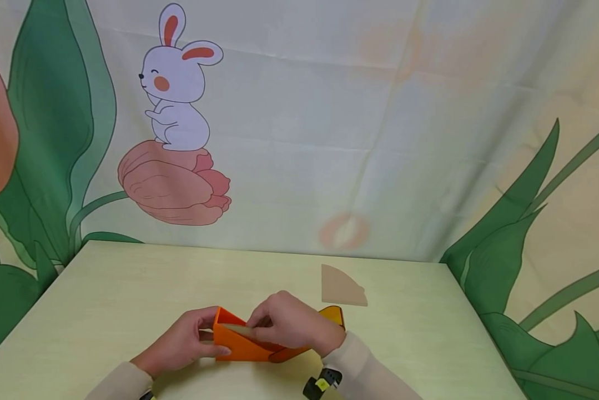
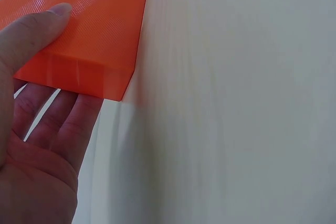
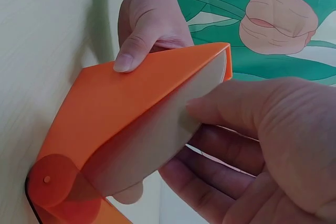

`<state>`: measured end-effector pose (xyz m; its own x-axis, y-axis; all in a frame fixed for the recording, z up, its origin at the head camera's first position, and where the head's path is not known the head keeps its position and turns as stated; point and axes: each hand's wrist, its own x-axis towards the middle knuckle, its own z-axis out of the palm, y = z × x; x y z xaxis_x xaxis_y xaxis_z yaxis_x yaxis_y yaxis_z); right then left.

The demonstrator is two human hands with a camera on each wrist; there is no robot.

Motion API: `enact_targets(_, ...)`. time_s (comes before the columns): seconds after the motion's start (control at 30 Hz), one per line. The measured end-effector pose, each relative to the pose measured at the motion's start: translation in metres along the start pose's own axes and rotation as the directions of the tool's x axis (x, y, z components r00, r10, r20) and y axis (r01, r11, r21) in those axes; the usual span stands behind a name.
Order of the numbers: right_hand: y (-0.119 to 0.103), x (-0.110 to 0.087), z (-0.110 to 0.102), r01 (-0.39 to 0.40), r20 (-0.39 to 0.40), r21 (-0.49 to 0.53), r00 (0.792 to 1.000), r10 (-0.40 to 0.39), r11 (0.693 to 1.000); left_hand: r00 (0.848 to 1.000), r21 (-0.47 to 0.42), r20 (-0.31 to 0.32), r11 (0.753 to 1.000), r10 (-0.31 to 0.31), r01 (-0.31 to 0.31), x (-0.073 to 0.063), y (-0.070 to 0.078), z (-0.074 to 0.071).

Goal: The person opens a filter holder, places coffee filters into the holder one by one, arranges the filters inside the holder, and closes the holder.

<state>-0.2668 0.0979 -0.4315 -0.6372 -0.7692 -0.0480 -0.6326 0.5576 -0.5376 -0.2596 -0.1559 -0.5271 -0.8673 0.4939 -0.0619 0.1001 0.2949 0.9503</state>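
Observation:
My left hand (image 1: 181, 340) grips the left end of an orange hinged case (image 1: 239, 346), thumb on the near side and fingers behind. In the left wrist view the thumb presses on the flat orange wall and the fingers reach under its end. My right hand (image 1: 299, 323) pinches the curved edge of a tan, fan-shaped paper coffee filter (image 3: 163, 132), most of which sits inside the case's open slot. A small rounded tab of the paper sticks out by the round pivot (image 3: 47, 179). The case's lid (image 1: 333, 314) is swung out to the right, partly behind the right wrist.
Another tan fan-shaped filter (image 1: 343, 288) lies flat on the pale table (image 1: 409, 333) beyond the right hand. A cloth backdrop (image 1: 299, 111) with a rabbit and tulips hangs behind the table's far edge. Black wrist gear (image 1: 322, 383) sits at the right cuff.

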Motion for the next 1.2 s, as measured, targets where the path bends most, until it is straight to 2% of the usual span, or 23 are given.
enact_targets(0.3, 0.001, -0.001, 0.001, -0.025, 0.025, 0.029, 0.999, 0.024, 0.999, 1.0, -0.003, 0.001, 1.0, -0.002, 0.002, 0.0, 0.0, 0.0)
enact_targets(0.47, 0.0, -0.003, -0.003, -0.051, 0.024, 0.081, 0.998, 0.049, 0.995, 1.0, -0.006, 0.0, 1.0, -0.016, 0.016, 0.0, 0.001, 0.0)
enact_targets(0.63, 0.0, -0.01, -0.016, -0.091, -0.001, 0.12, 0.996, 0.092, 0.989, 1.0, 0.0, -0.003, 1.0, -0.025, 0.025, 0.0, 0.002, 0.0)
enact_targets(0.8, 0.006, -0.021, -0.038, -0.102, -0.063, 0.146, 0.992, 0.112, 0.984, 0.999, -0.003, -0.001, 0.999, -0.033, 0.033, -0.001, 0.002, 0.001)
enact_targets(1.07, 0.038, -0.035, -0.079, -0.151, -0.205, 0.144, 0.962, 0.178, 0.978, 1.0, 0.008, -0.001, 1.0, -0.003, 0.003, -0.003, 0.002, 0.0)
enact_targets(1.2, 0.064, -0.038, -0.088, -0.218, -0.255, 0.164, 0.933, 0.254, 0.962, 1.0, 0.005, 0.003, 1.0, 0.011, -0.011, -0.003, 0.003, 0.0)
